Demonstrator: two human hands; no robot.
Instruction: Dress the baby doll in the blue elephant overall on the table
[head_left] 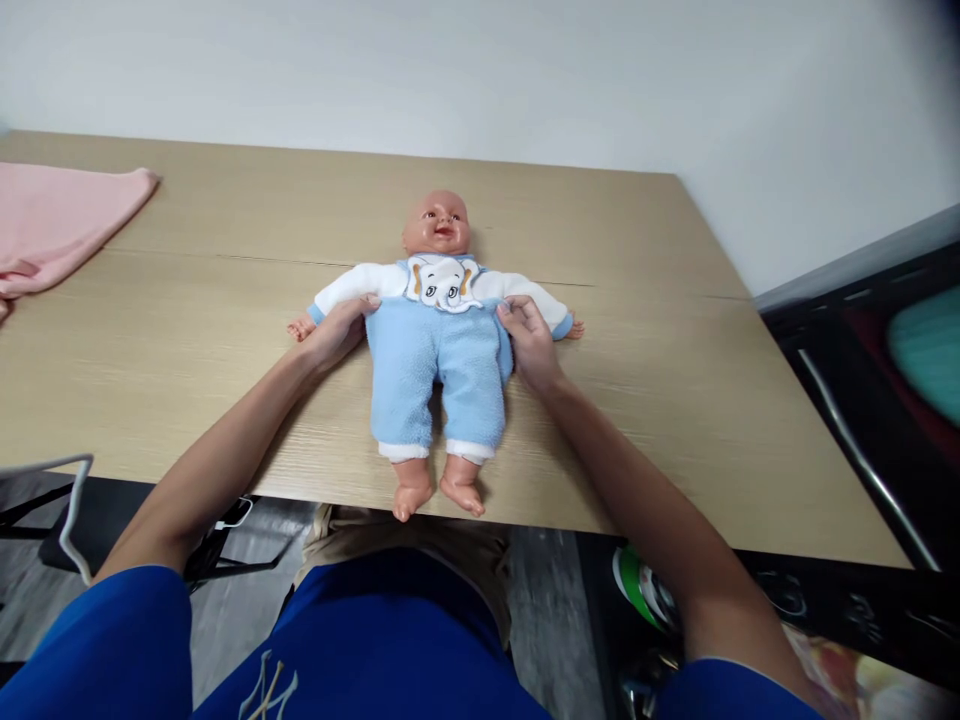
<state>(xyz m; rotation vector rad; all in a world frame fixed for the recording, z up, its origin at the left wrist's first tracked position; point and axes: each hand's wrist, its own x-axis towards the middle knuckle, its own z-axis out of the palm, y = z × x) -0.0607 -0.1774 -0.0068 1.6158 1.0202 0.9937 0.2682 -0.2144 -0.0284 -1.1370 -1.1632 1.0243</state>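
Note:
A baby doll [439, 350] lies on its back in the middle of a light wooden table [660, 330], head away from me and bare feet at the near edge. It wears blue fleece overalls with an elephant bib and white sleeves. My left hand [337, 328] is closed on the outfit at the doll's armpit on the left. My right hand [527, 338] pinches the blue fabric at the doll's other side, under the white sleeve.
A folded pink cloth [52, 230] lies at the table's far left. A white wall stands behind the table. A dark cabinet or bin [877, 380] sits at the right, a white cable [71, 510] hangs at the lower left, and cluttered items rest on the floor at the lower right.

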